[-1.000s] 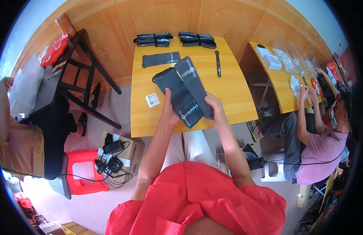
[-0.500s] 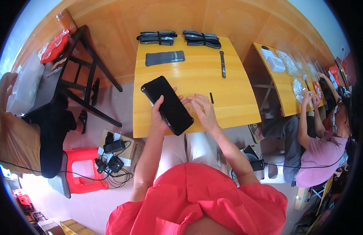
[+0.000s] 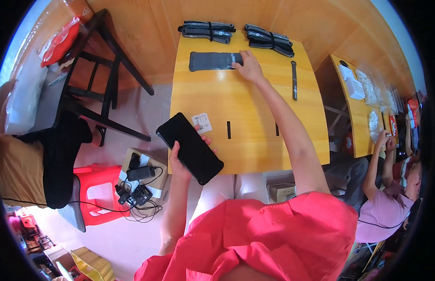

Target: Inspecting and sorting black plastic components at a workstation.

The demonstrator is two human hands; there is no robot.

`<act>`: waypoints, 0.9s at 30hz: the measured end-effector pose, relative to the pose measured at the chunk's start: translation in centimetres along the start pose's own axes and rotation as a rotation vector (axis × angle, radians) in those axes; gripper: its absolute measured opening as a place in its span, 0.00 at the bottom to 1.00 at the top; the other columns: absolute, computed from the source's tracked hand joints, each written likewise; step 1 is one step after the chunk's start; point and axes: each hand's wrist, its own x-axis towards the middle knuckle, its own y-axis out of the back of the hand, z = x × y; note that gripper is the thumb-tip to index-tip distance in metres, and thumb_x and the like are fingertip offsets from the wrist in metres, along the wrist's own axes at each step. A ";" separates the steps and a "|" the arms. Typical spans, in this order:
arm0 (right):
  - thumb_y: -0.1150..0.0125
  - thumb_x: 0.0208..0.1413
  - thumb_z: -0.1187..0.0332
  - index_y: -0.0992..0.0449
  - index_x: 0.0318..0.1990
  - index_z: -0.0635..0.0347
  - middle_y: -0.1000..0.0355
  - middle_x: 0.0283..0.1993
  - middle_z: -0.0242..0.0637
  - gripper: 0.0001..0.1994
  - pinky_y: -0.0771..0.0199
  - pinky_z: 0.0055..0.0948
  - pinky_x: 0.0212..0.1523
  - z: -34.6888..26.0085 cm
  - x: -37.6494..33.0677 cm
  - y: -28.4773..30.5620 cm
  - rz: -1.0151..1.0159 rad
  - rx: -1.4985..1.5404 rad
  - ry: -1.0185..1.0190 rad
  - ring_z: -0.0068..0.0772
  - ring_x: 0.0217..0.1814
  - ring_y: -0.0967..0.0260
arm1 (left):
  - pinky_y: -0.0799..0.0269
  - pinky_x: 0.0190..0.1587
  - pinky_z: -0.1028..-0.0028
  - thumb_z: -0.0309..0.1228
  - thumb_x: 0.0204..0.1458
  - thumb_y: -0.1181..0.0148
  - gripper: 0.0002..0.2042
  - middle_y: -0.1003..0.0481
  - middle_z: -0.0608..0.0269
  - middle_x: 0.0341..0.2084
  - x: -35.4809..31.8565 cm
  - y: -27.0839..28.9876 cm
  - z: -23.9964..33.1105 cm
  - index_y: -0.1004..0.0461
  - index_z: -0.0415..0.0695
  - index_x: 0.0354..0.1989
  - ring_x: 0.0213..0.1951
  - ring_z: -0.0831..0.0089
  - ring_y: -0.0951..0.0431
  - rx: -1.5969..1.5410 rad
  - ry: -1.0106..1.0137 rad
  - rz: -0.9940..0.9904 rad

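My left hand (image 3: 180, 159) is closed round a flat black rectangular slab (image 3: 191, 148) with bumped corners, over the table's near left edge. Beside its fingertips is a small white printed card (image 3: 202, 122); whether they touch it is unclear. My right hand (image 3: 249, 67) reaches to the far side of the table, thumb and fingers closed on the right end of a dark grey flat strap panel (image 3: 210, 61) with white marks. Two short black strips (image 3: 228, 129) lie apart on the wood, one partly beside my right forearm. A single grey strap (image 3: 294, 80) lies at right.
Two tied bundles of grey straps (image 3: 208, 33) lie along the table's (image 3: 255, 154) back edge. At left stand a dark wooden chair (image 3: 105, 93), a red stool (image 3: 98, 199) and a carton with black adapters (image 3: 140, 173). Other people sit at left and at a right-hand table (image 3: 356, 129).
My right hand has gone from beside the black slab to the grey strap panel. My left hand and the slab have moved left and nearer. The white card and a second black strip now show.
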 end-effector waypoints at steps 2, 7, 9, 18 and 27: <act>0.38 0.42 0.57 0.37 0.52 0.66 0.40 0.53 0.47 0.31 0.42 0.38 0.56 1.8 1.9 -1.7 0.001 -0.048 0.010 0.49 0.57 0.45 | 0.44 0.54 0.47 0.52 0.49 0.53 0.35 0.34 0.51 0.45 0.5 0.0 -0.2 0.51 0.44 0.61 0.51 0.56 0.35 0.000 0.006 0.018; 0.30 0.28 0.52 0.41 0.57 0.56 0.45 0.59 0.43 0.44 0.47 0.49 0.57 1.5 4.0 -1.5 -0.389 -0.147 -0.165 0.44 0.62 0.50 | 0.43 0.54 0.48 0.53 0.48 0.53 0.36 0.34 0.50 0.44 0.7 0.1 -0.1 0.52 0.43 0.61 0.51 0.56 0.35 0.036 -0.011 0.054; 0.28 0.22 0.52 0.38 0.55 0.52 0.45 0.58 0.42 0.45 0.49 0.53 0.55 1.2 4.1 -1.3 -0.357 -0.141 -0.172 0.42 0.62 0.50 | 0.42 0.53 0.48 0.53 0.49 0.54 0.36 0.34 0.50 0.44 0.6 -0.1 -0.1 0.52 0.43 0.61 0.51 0.56 0.35 0.029 -0.006 0.081; 0.24 0.20 0.64 0.32 0.44 0.64 0.35 0.44 0.45 0.35 0.31 0.33 0.43 1.6 1.4 -0.6 -0.296 -0.036 -0.051 0.41 0.44 0.34 | 0.42 0.53 0.48 0.53 0.49 0.54 0.35 0.34 0.50 0.44 0.7 -0.6 -0.3 0.50 0.43 0.61 0.50 0.56 0.35 0.036 -0.009 0.077; 0.39 0.44 0.74 0.31 0.35 0.60 0.31 0.26 0.30 0.10 0.37 0.18 0.16 -0.3 -8.4 4.0 -0.249 0.931 -0.413 0.18 0.20 0.35 | 0.45 0.55 0.48 0.52 0.50 0.54 0.33 0.34 0.50 0.45 0.2 -0.7 -0.4 0.48 0.43 0.60 0.49 0.57 0.34 0.006 -0.002 0.100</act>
